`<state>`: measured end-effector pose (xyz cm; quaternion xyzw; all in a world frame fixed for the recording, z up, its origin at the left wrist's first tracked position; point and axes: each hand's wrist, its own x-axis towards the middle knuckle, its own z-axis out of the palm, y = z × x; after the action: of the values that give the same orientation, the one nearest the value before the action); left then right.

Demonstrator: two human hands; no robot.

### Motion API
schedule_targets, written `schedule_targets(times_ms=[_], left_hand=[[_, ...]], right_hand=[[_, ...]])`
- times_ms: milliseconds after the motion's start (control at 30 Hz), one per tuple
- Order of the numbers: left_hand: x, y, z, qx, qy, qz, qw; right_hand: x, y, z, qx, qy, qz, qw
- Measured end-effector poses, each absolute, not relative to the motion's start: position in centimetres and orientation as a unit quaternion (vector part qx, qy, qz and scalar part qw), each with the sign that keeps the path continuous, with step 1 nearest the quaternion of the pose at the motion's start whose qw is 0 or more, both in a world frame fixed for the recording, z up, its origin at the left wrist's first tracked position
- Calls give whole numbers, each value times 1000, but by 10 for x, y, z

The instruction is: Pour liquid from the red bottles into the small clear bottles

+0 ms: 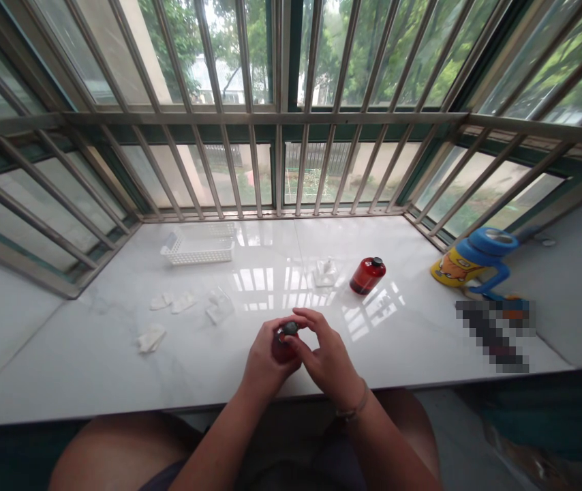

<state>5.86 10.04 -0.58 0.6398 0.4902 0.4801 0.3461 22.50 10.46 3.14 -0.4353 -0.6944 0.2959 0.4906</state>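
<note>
My left hand [264, 358] is wrapped round a small dark red bottle [281, 350], held upright just over the front part of the white tabletop. On its top sits a black cap [289, 329]. The thumb and fingers of my right hand [329, 354] curl about the cap from the right; their exact contact is partly hidden. Farther back to the right stands a second red bottle [366, 277] with a black cap, darker liquid in its lower part. Left of it lies a small white square item [325, 271] with a raised middle.
A white perforated basket [199, 255] stands at the back left. Crumpled white tissues [151, 339] and a clear plastic piece [218, 305] lie in front of it. On the right are a blue-and-yellow flask [457, 266] and a pixelated object [495, 337]. Barred windows enclose the tabletop.
</note>
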Motion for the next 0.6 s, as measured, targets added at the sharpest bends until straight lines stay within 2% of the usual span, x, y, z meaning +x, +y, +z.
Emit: schedule_targets(times_ms=[133,300,600], left_hand=[[57,100,-10,644,519,464,318],[55,100,-13,659,521,455,296],[54,100,-14,659,520,455,298]], right_hand=[[232,107,42,-514,-627,313,495],[244,108,43,-582,-602,292,461],[254,99,33,-526,-671,236,466]])
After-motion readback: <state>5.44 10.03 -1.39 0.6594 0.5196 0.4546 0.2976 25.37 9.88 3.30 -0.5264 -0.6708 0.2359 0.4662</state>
